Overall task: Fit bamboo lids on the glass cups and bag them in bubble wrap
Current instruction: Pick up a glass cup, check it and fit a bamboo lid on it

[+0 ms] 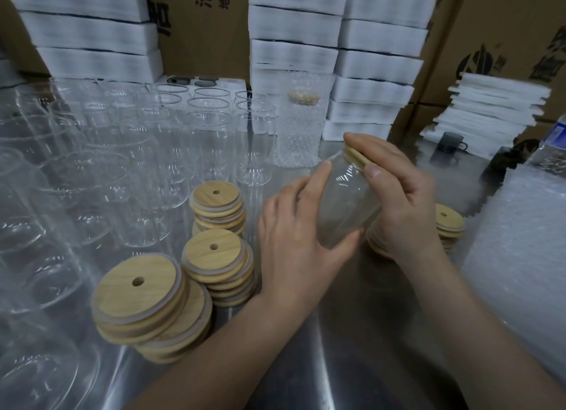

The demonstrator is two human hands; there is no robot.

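Left hand: we curl our left hand point(294, 235) round the lower body of the glass cup point(346, 201), thumb underneath and fingers wrapped over the near side.
Right hand: our right hand point(404, 201) grips the cup's top end, fingers and thumb clasped over the bamboo lid point(358, 157).
Glass cup: we hold it between both hands, above the steel table point(352, 333). It is tilted, with its mouth up and away from us.
Bamboo lid: it sits on the cup's mouth, and only its edge shows under our right fingers. We cannot tell whether it is pressed fully home.
Loose lids: three stacks of lids point(214, 253) stand just left of our left hand, and the nearest one leans. Another lid stack point(447, 223) is partly hidden behind our right wrist.
Empty cups: a crowd of empty glass cups point(208, 140) stands beyond and left of our left hand.
Wrapped cup: a bagged cup point(301, 125) stands upright just beyond both hands, its lid dim through the bubbles.
Bubble wrap: a pile of bubble wrap point(520, 256) lies right of our right forearm.
Backdrop: foam sheets point(294, 27) and cardboard boxes point(505, 27) are stacked well beyond our hands.
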